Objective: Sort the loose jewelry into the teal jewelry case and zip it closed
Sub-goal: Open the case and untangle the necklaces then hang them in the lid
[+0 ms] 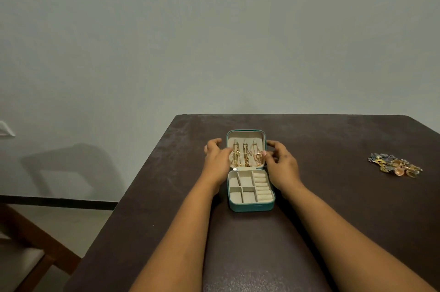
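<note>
The teal jewelry case (250, 207) lies open in the middle of the dark table (333, 196). Its lid (245, 134) is tipped back, and three gold chains (245, 154) hang inside on the cream lining. The base holds cream compartments and ring rolls (262, 187), which look empty. My left hand (217, 156) grips the lid's left edge, fingers curled round it. My right hand (281, 160) grips the lid's right edge, thumb resting on the lining by the chains. A pile of loose jewelry (396, 165), gold and blue-grey, lies far right on the table.
A plain grey wall stands behind the table. A wooden chair (31, 244) sits on the floor at the lower left, beside the table's left edge (133, 196).
</note>
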